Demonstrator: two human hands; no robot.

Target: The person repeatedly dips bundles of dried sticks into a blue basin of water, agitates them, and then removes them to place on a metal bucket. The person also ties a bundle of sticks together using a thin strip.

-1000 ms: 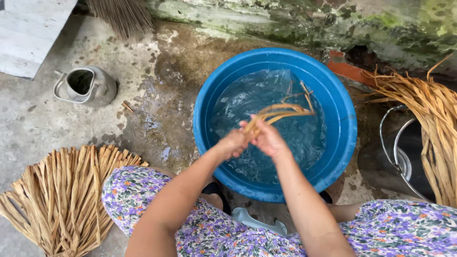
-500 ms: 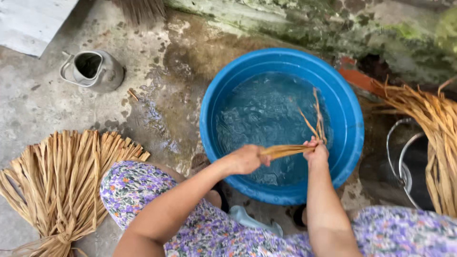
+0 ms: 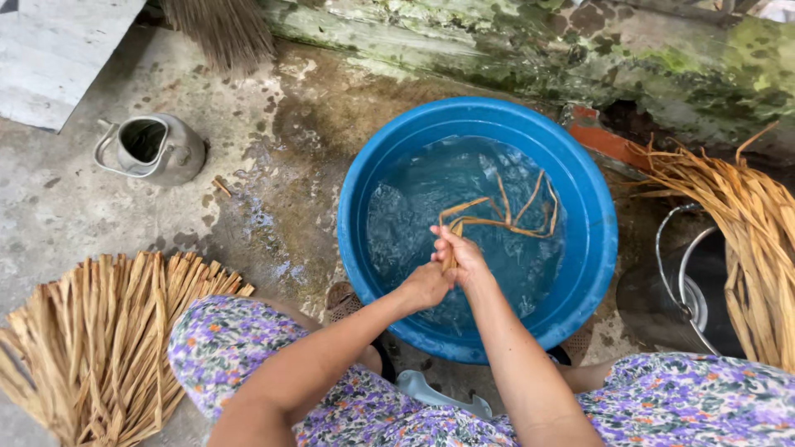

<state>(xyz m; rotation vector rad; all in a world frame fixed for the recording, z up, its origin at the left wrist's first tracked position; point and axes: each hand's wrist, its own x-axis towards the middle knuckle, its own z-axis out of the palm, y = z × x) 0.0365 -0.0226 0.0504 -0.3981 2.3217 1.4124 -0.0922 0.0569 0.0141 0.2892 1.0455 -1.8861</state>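
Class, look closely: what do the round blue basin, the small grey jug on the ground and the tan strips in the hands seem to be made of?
Round blue basin: likely plastic, with smooth, evenly coloured, slightly glossy walls.
Small grey jug: probably metal, dull grey with a thin wire-like handle.
Tan strips: dried plant fibre, perhaps reed or palm leaf; flat, bending, wet in the water, held by the left hand and right hand.

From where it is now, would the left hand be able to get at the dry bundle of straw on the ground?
Probably yes. The left hand grips wet strands over the blue basin with the right hand. The straw bundle lies beside the left knee, nothing between; it must let go first.
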